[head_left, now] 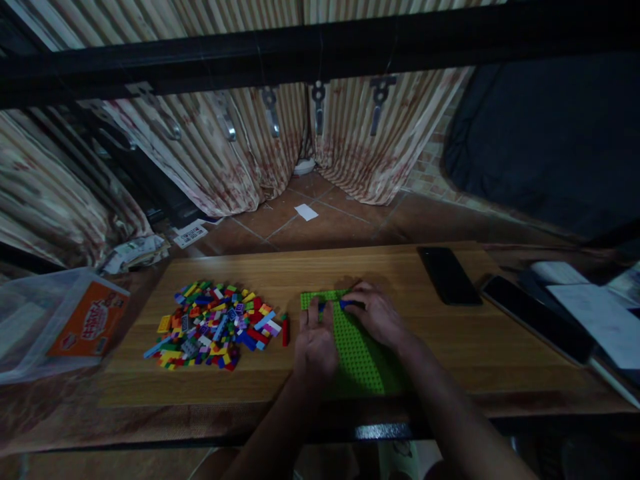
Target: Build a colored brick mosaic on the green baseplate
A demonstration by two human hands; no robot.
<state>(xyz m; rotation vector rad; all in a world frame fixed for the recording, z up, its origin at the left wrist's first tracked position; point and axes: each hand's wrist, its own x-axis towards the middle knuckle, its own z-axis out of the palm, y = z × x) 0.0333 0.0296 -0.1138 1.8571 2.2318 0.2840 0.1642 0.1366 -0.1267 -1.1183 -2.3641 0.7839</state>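
A green studded baseplate lies on the wooden board under both hands. My right hand pinches a small blue brick between thumb and fingers, at the plate's far part. My left hand rests over the plate's left side with its fingers stretched forward and apart. Between those fingertips a dark blue brick shows in part on the plate; whether the fingers press on it is hard to see. To the left of my left hand lies a red brick with a green one at its far end.
A pile of mixed coloured bricks spreads over the left of the wooden board. A clear plastic tub with an orange label stands farther left. Two dark phones lie at the right, near papers. A black bar with hooks crosses above.
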